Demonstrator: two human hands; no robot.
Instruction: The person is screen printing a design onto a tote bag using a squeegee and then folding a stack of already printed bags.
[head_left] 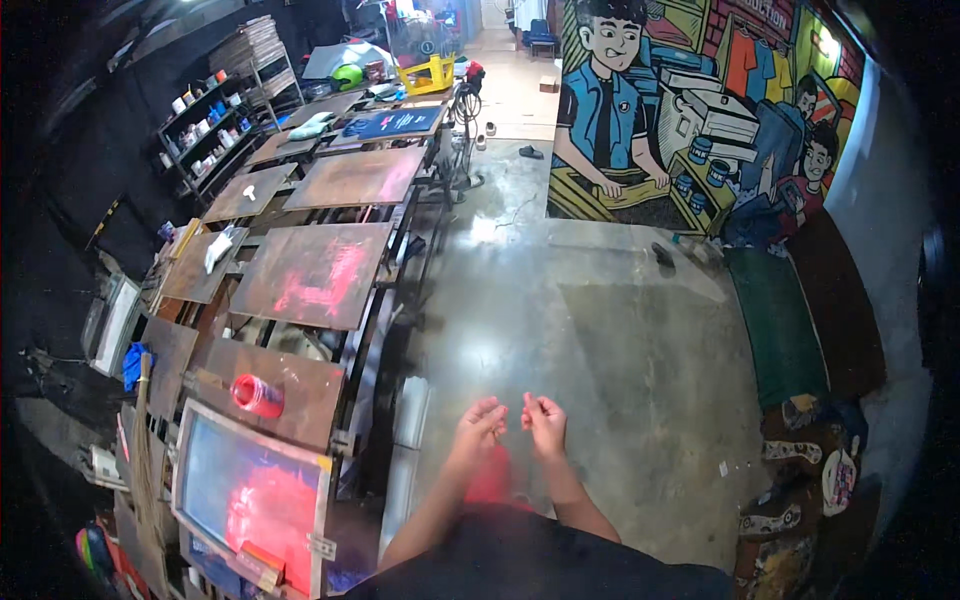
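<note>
Over the grey floor, in front of my body, I hold both hands up a short way apart. The fingers of my left hand (483, 427) are curled in, with the tips drawn together. In my right hand (544, 424) the thumb and forefinger are pinched. Whatever the fingertips may hold is too small to tell. To the left of my arms, a framed printing screen (205, 465) smeared with pink ink rests on the table row. A squeegee (262, 562) lies at its near edge. Just beyond stands an open jar of pink ink (257, 396).
Several flat printing boards (310, 275) run away along the left, one stained pink. Bottles fill a black shelf (210, 135) behind them. A broom (145, 450) leans at far left. On the right are a painted mural (610, 110), a green mat (775, 320) and stained cloths (790, 480).
</note>
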